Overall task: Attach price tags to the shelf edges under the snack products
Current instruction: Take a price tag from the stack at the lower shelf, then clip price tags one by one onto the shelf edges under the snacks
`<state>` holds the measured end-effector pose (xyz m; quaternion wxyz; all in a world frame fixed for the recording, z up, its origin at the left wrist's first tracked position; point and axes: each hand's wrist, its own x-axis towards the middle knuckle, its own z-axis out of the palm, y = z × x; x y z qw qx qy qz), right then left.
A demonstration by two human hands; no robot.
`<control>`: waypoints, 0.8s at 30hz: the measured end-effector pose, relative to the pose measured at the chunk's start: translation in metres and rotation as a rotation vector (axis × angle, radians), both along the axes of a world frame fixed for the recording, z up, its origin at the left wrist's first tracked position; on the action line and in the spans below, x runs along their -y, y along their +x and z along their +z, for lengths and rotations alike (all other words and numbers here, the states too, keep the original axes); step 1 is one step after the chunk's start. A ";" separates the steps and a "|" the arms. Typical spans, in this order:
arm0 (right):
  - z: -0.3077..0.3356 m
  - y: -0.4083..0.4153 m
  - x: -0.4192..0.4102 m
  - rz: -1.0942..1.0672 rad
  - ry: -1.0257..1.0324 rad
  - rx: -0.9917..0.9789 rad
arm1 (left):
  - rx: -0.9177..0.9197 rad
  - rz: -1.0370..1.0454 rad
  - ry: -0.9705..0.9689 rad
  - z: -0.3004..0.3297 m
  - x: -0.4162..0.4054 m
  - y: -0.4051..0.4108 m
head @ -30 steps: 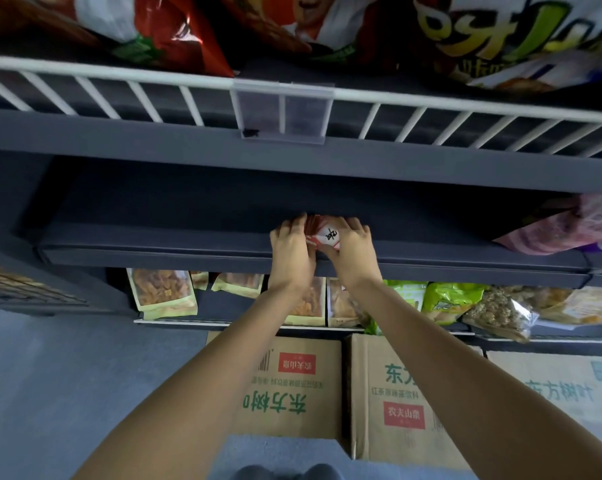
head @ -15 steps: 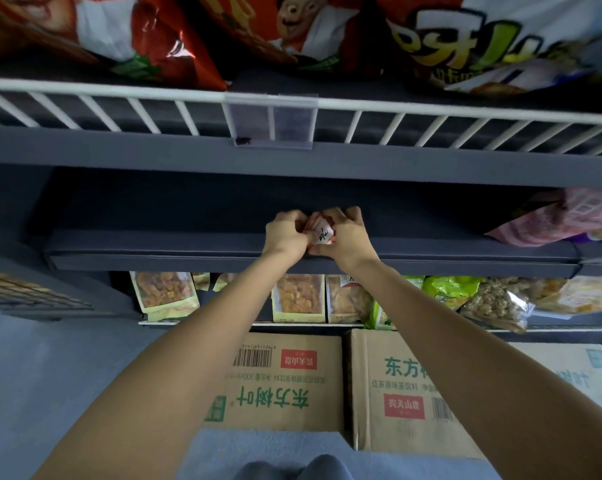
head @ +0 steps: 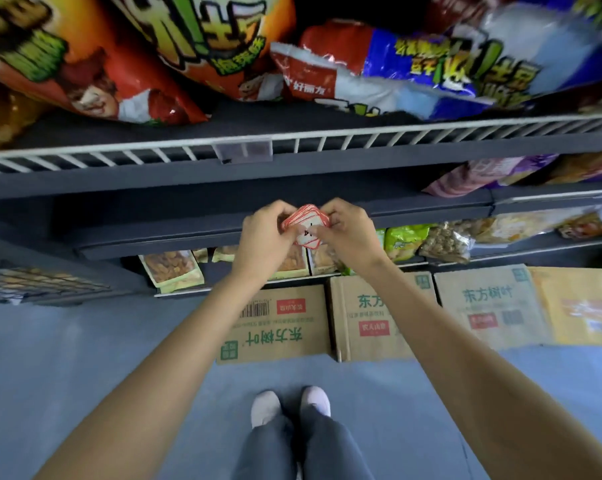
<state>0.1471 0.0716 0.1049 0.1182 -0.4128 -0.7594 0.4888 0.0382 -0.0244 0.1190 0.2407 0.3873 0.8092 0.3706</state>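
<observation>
Both of your hands meet in front of the dark shelf edge, and that edge is the landmark for everything else. Your left hand curls its fingers round a small stack of price tags, red-bordered white cards fanned slightly at the top. Your right hand pinches the frontmost tag of that stack between thumb and fingertips; the two hands touch across the cards. The tags sit just in front of the shelf edge, held in the air and not fixed to it.

Above that edge runs a white wire rail with a clear tag holder clipped to it, and over the rail lie big snack bags in orange, red and blue. Below the edge, small pouches of snacks stand on a lower shelf, with green packets to their right. Lower again, cardboard boxes with green lettering sit on the blue-grey floor. Nearest you, under your forearms, your two pale shoes point toward the boxes
</observation>
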 end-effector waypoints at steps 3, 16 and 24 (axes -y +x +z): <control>0.043 0.022 0.009 -0.090 -0.057 0.003 | -0.119 -0.166 -0.019 0.040 0.003 0.022; 0.224 0.188 -0.013 -0.261 0.004 -0.100 | -0.279 -0.650 0.027 0.216 -0.047 0.167; 0.291 0.396 -0.077 -0.396 0.016 -0.113 | -0.327 -0.891 0.124 0.283 -0.144 0.359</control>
